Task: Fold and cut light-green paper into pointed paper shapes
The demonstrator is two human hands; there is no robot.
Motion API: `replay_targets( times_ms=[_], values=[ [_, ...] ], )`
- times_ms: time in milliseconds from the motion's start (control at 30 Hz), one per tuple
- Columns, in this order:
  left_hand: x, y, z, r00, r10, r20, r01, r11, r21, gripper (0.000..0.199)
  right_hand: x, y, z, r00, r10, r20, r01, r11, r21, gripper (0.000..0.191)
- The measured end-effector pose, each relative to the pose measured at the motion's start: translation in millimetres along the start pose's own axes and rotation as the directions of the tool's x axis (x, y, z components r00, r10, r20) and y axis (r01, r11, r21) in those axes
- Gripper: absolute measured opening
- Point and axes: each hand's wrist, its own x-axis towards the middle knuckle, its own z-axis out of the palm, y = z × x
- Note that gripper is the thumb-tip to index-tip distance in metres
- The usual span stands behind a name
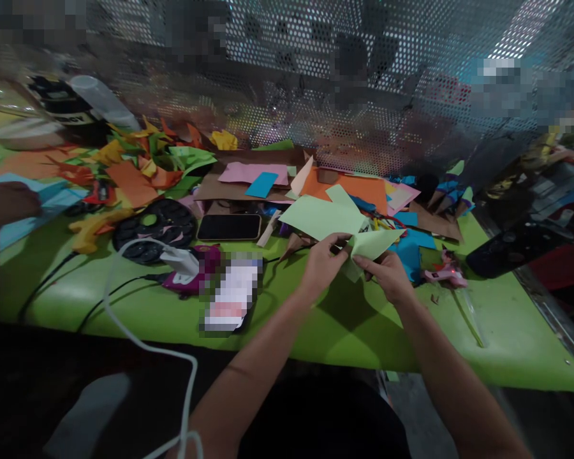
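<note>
Between my two hands is a pale green sheet of paper, partly folded or rolled, its pointed end toward the right. My left hand pinches its left side between thumb and fingers. On the lower right edge, my right hand grips it with the thumb in front. Just behind lies a larger pale green sheet flat on the pile. Blue paper pieces lie beyond my right hand. The inside of the fold is hidden from me.
On the green tabletop are a lit phone, a dark phone, a purple power strip, a yellow glue gun and a black tray. A pink glue gun and a dark bottle stand right. Another person's hand is left.
</note>
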Motion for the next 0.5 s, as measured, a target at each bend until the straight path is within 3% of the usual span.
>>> replay_targets(
  times_ms=[167,300,400,500],
  values=[
    [-4.5,4.8,-1.5,0.995,0.051,-0.088,-0.033,0.98,0.197,0.026,-2.5,-0.7,-0.8,0.999,-0.017,-0.027,0.018,1.0,0.012,0.043],
    [-7.5,4.6,-0.7,0.98,0.164,-0.117,-0.113,0.928,0.355,0.028,-2.3,2.6,-3.5,0.997,-0.05,-0.06,0.053,0.998,0.04,0.041],
    [-8.2,4.1,0.1,0.966,0.232,-0.116,-0.172,0.908,0.382,0.024,-1.0,4.0,-4.1,0.996,-0.064,-0.065,0.066,0.997,0.03,0.037],
    [-8.1,5.4,-0.2,0.965,0.223,-0.136,-0.155,0.909,0.386,0.018,-0.8,3.1,-3.0,0.996,-0.077,-0.051,0.078,0.997,0.022,0.036]
  ],
)
